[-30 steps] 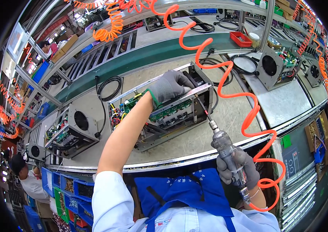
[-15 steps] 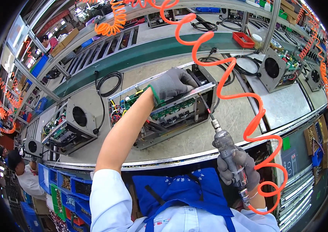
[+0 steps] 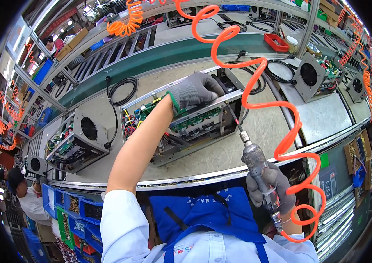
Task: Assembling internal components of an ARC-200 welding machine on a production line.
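In front of me stands an open metal chassis (image 3: pixel 186 151) with green circuit boards and coloured wires inside. My left hand (image 3: pixel 197 91), in a grey glove, lies over its top rail near the right end, fingers curled down at the rail; what they hold, if anything, is hidden. My gloved right hand (image 3: pixel 271 186) is wrapped round a pneumatic screwdriver (image 3: pixel 254 158). Its long bit (image 3: pixel 233 115) points up and left, with the tip at the rail's right end, close to my left fingers. An orange coiled air hose (image 3: pixel 289 142) runs from the tool's lower end.
Similar units with round fans stand at left (image 3: pixel 83 136) and right (image 3: pixel 315 76). Black power cables (image 3: pixel 122 91) lie coiled on the bench. Blue bins (image 3: pixel 74 204) of small parts sit at lower left, beside a co-worker (image 3: pixel 32 199). A red tray (image 3: pixel 276 43) rests at the back.
The air hose has swung slightly left near its top. Both hands and the screwdriver stay almost in place, the tool shifting very slightly.
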A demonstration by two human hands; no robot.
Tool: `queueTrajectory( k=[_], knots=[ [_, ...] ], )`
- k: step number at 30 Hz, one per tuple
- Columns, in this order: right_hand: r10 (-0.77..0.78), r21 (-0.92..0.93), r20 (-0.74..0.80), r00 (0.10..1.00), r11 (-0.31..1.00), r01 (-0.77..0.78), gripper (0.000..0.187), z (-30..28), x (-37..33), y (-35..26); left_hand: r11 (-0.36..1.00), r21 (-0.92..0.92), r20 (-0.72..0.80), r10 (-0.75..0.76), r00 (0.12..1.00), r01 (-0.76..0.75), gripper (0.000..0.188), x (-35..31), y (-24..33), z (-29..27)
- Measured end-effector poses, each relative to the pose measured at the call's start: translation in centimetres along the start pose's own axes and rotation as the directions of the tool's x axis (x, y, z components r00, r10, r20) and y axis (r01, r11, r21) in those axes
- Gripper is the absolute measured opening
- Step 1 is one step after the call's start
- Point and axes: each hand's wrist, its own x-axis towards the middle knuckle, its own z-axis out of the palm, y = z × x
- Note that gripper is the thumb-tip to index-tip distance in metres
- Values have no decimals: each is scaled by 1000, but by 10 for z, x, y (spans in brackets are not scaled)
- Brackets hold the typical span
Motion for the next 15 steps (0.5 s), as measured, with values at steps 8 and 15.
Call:
queueTrajectory(
  k=[8,15],
  knots=[
    [-14,5,55,998,1000,13,67,8,-15,10,889,-449,-155,-179,972,92,32,-43,18,-36],
    [239,-219,81,968,951,-217,79,57,-13,17,998,-66,-176,-19,984,7,24,-115,20,-53]
  ],
)
